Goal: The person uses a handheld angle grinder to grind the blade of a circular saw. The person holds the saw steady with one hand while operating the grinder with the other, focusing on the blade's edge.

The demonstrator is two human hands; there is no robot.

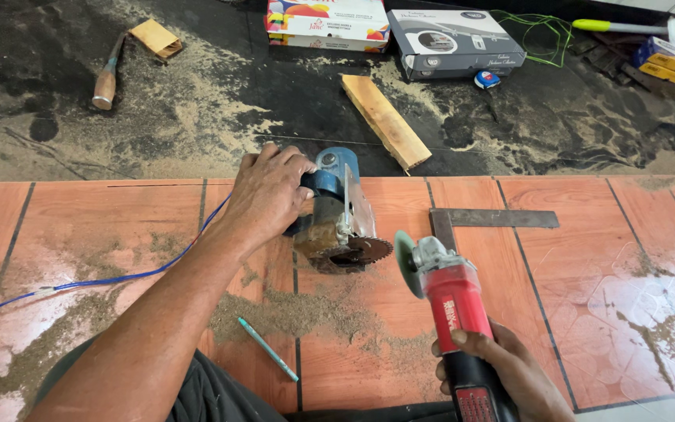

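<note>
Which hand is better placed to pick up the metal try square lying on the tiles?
Probably the right hand: the grey metal try square lies on its side, beyond the red angle grinder it holds. The left hand grips the blue circular saw, farther away.

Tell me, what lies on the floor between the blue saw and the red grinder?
In the head view, only bare sawdusty tile separates the blue saw from the red grinder; the saw blade and the grinder's green disc nearly meet.

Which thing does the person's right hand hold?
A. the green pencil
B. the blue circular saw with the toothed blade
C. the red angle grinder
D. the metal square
C: the right hand grips the body of the red angle grinder, while the left hand rests on the blue circular saw.
</note>
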